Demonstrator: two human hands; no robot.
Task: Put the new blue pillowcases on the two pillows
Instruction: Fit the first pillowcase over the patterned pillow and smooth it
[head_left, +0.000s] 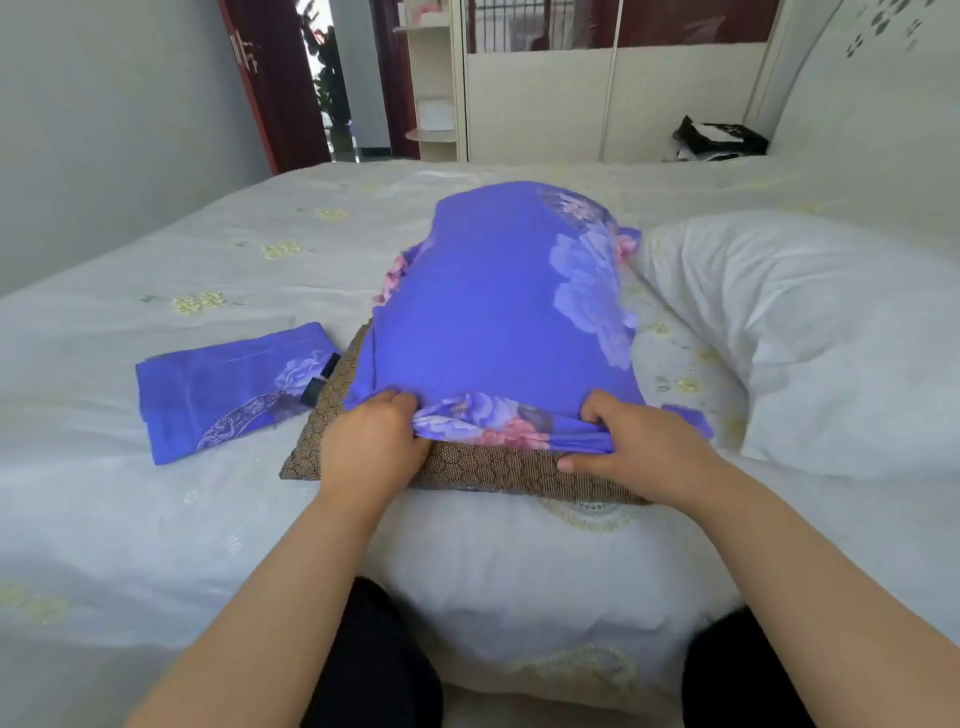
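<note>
First pillow, brown woven-fabric (498, 467), mid-bed, nearly sheathed in blue floral pillowcase (493, 312); left hand (371, 441) and right hand (631, 447) each clamp its bunched hem, likely drawing next over the bare near edge; folded second blue pillowcase (228, 389) waits alongside.

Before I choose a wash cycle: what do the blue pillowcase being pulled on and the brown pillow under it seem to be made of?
The blue pillowcase looks like thin, smooth woven fabric, perhaps cotton or polyester: it bunches into soft folds where the left hand and right hand grip its hem, and its flowers look printed. The brown pillow looks coarser, a textured weave with a honeycomb pattern. The fibre cannot be told.
</note>
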